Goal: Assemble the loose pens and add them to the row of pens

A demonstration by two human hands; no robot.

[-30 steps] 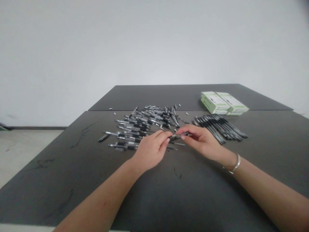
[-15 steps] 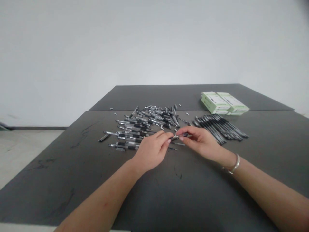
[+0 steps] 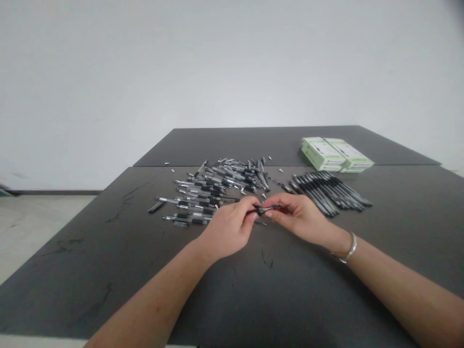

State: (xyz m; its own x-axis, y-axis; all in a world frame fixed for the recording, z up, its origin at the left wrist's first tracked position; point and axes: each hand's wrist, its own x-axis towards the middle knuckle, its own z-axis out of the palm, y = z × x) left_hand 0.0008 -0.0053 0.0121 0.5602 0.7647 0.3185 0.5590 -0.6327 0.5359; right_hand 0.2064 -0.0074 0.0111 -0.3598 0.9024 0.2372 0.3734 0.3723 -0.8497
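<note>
Over the dark table, my left hand and my right hand pinch the two sides of a pen. Dark and silvery parts of it show between the fingertips, while the rest is hidden by the fingers. Just beyond my left hand lies a loose pile of pens with clear barrels and dark grips. Small silver pen tips are scattered around that pile. Right of it, beyond my right hand, a neater row of pens lies side by side.
Light green and white boxes are stacked at the back right, behind the pen row. The dark table has a seam running across it and meets a pale wall at the back. A silver bracelet circles my right wrist.
Both hands have shifted slightly nearer to me, still pinching together. More of the dark part shows between the fingertips now. The pens and boxes on the table have not moved.
</note>
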